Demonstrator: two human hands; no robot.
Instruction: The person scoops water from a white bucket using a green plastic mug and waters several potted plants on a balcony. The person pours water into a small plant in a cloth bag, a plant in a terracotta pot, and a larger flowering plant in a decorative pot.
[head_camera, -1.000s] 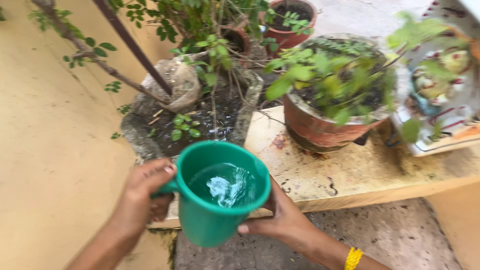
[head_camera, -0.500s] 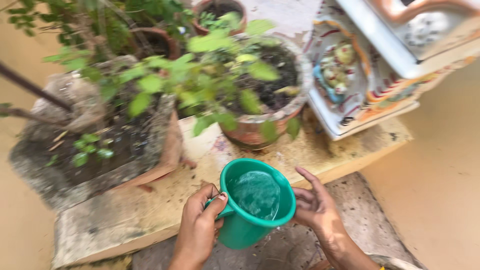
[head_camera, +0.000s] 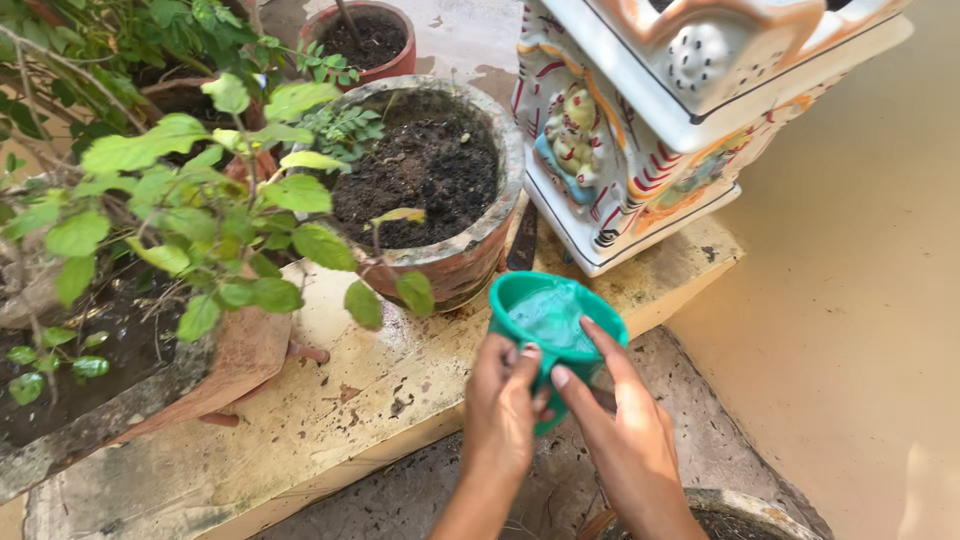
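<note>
A green plastic mug (head_camera: 548, 318) with water in it hangs just in front of a round clay pot (head_camera: 470, 240) filled with dark soil. My left hand (head_camera: 503, 408) grips the mug's handle side. Against the near side of the mug lies my right hand (head_camera: 625, 430), its fingers reaching up to the rim. The mug tilts a little away from me, toward the pot.
A leafy plant (head_camera: 200, 200) grows from a large worn planter (head_camera: 225, 365) at the left on a stained stone ledge (head_camera: 330, 420). A painted ceramic shrine-like planter (head_camera: 650, 120) stands at the right. More pots (head_camera: 365, 35) stand behind. Another pot rim (head_camera: 745, 505) shows at the bottom.
The view has swung right and the mug has moved toward the round clay pot. My right hand has closed in on the mug's side.
</note>
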